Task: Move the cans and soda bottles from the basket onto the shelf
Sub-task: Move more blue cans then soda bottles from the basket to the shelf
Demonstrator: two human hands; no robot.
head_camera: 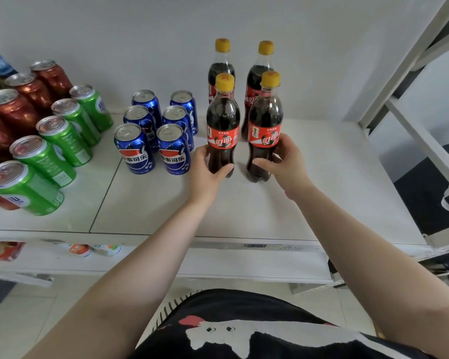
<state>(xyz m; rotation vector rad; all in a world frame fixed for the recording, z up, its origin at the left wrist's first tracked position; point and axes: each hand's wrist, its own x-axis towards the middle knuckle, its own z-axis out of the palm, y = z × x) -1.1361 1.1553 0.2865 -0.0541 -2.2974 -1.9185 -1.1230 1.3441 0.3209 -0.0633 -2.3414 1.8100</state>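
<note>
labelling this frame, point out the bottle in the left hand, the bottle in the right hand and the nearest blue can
left-hand bottle (223,138): head view, on its red label.
right-hand bottle (264,137): head view, on its red label.
nearest blue can (173,153): head view, on its front logo.

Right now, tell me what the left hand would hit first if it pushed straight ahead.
Holding the front left bottle, the left hand would likely drive it into the back left bottle right behind; the gap between them is hard to judge.
</note>
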